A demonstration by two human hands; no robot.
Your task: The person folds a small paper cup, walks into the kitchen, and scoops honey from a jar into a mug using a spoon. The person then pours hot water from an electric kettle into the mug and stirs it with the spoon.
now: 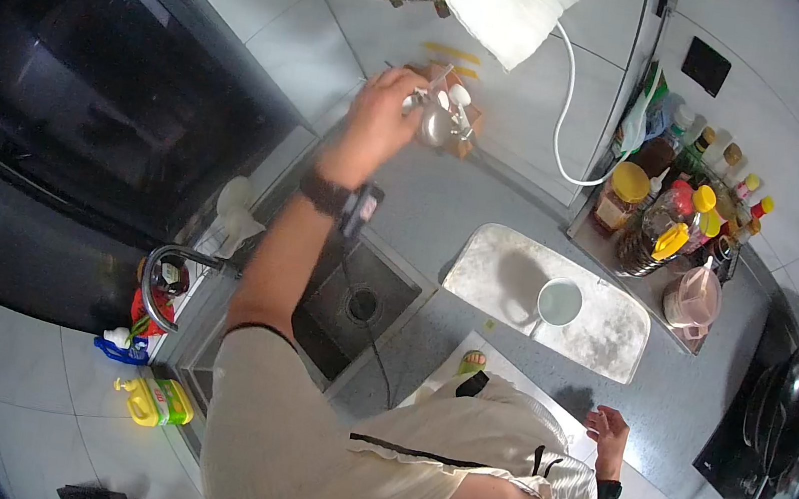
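My left hand [384, 111] reaches to the utensil holder [475, 118] by the tiled wall, its fingers closed round a metal utensil beside a shiny rounded ladle or spoon [435, 125]. White spoons [459, 95] stand close by in the holder. Low on the right, my right hand [608, 427] hangs by the counter's front edge with loosely bent fingers apart and nothing in it. Between the hands, a white mug [559, 302] stands on a stained white board [499, 263].
A sink [362, 307] with a curved faucet [153, 283] lies at left. Bottles and jars crowd a tray [586, 236] at the back right. A black pan [795, 403] sits on the stove at far right. A white cable [566, 120] and cloth [497, 5] hang above.
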